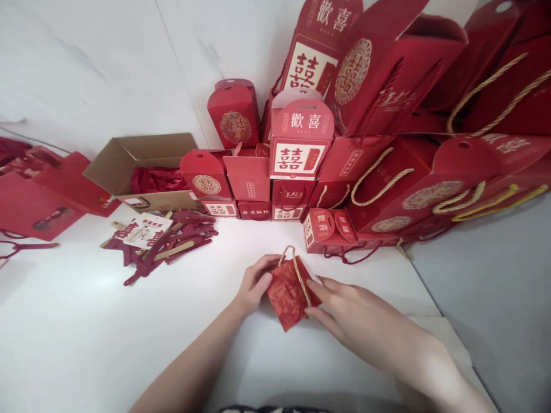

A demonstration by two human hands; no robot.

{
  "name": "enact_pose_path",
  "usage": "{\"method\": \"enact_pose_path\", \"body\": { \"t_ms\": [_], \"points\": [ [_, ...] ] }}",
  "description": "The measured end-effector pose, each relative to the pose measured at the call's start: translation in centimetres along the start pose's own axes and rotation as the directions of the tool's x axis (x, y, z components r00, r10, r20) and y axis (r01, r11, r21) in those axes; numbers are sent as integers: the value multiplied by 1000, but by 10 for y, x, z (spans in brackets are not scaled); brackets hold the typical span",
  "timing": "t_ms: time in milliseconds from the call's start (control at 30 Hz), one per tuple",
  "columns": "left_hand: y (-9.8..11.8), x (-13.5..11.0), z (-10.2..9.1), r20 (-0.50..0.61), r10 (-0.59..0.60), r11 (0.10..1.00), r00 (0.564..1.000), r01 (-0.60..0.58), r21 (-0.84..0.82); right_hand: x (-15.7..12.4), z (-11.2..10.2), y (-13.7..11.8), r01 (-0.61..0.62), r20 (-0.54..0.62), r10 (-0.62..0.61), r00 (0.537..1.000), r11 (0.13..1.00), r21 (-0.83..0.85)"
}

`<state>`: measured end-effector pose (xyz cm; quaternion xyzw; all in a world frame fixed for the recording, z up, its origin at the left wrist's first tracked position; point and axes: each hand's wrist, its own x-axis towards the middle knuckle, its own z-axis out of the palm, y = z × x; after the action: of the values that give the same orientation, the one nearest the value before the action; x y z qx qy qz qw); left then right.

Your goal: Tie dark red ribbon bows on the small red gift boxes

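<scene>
Both hands grip a small red gift bag [289, 295] just above the white worktop [77, 332].

The left hand [253, 284] pinches the bag's left edge, and the right hand [344, 312] closes on its right side with fingers laid along the edge — the bag sits tilted between them, its gold rope handle [297, 265] looping up over the top. It lies near the front middle of the worktop, well apart from the stacks behind. At the back stand piles of red gift boxes [301, 143] with gold and white double-happiness prints, and larger red bags with rope handles [387, 172] lean to the right. To the left an open cardboard carton [129, 160] holds red ribbon — before it lies a scatter of dark red cutouts and a printed card [144, 230].
</scene>
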<state>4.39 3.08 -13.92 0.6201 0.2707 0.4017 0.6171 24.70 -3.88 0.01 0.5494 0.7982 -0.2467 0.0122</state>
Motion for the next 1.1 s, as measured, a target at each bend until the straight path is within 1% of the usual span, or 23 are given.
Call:
{"method": "enact_pose_path", "body": {
  "t_ms": [33,100,167,233,267,333,400,433,467,500,533,600,633,667,700,733,800,867,933,967,1000,1033,1100],
  "points": [
    [0,0,-1,16,-12,1000,1000,12,-4,3,2,-4,-35,18,35,999,999,-32],
    [-1,1,-2,58,-55,997,997,58,-50,10,6,-11,-82,13,83,996,991,-107],
    [-1,2,-2,118,-91,985,989,107,-133,16,9,-14,-75,-48,68,997,984,-164],
    [-1,3,-2,164,-97,970,982,130,-207,19,10,-12,-30,-154,4,988,985,-169],
    [-1,4,-1,169,-91,964,981,130,-233,19,10,-10,-4,-210,-25,977,990,-138],
    [-1,5,1,162,-81,953,983,124,-277,19,7,-3,56,-300,-50,953,998,11],
    [-2,6,2,152,-78,943,985,123,-311,18,5,5,90,-382,7,924,968,234],
    [-4,7,2,152,-83,939,985,128,-319,16,6,9,98,-412,60,909,931,352],
    [-5,7,1,154,-93,939,984,138,-314,15,7,12,105,-426,121,897,876,470],
    [-6,7,1,156,-109,942,982,152,-298,14,10,16,114,-423,184,887,801,588],
    [-7,7,0,158,-127,947,979,167,-274,13,15,19,126,-395,232,889,704,698],
    [-9,6,-1,151,-159,954,976,191,-231,11,27,24,132,-281,271,921,462,877],
    [-10,5,0,142,-165,957,976,193,-217,10,34,26,125,-225,269,936,345,930],
    [-11,5,0,133,-164,960,977,189,-208,10,41,28,116,-182,263,947,247,962],
    [-11,5,1,126,-159,963,979,182,-200,10,47,30,112,-155,256,954,177,978],
    [-11,5,1,122,-151,967,981,172,-186,11,54,32,119,-149,250,957,130,984],
    [-12,6,3,76,-122,986,990,129,-106,13,65,36,165,-180,260,949,80,983],
    [-11,7,2,-30,-71,997,997,71,10,15,73,40,215,-213,289,933,24,976],
    [-7,6,-1,-150,-13,995,989,28,99,17,80,42,257,-231,307,923,-49,965],
    [-3,4,-4,-173,19,992,985,3,127,18,82,43,275,-238,305,922,-82,958],
    [0,2,-6,-158,59,988,986,-34,153,18,83,43,289,-247,297,922,-108,951],
    [4,-2,-8,-114,111,977,987,-87,193,17,84,43,302,-257,287,923,-124,945],
    [12,-13,-10,43,199,927,979,-202,314,16,85,43,319,-273,270,923,-143,937]
  ]
}}
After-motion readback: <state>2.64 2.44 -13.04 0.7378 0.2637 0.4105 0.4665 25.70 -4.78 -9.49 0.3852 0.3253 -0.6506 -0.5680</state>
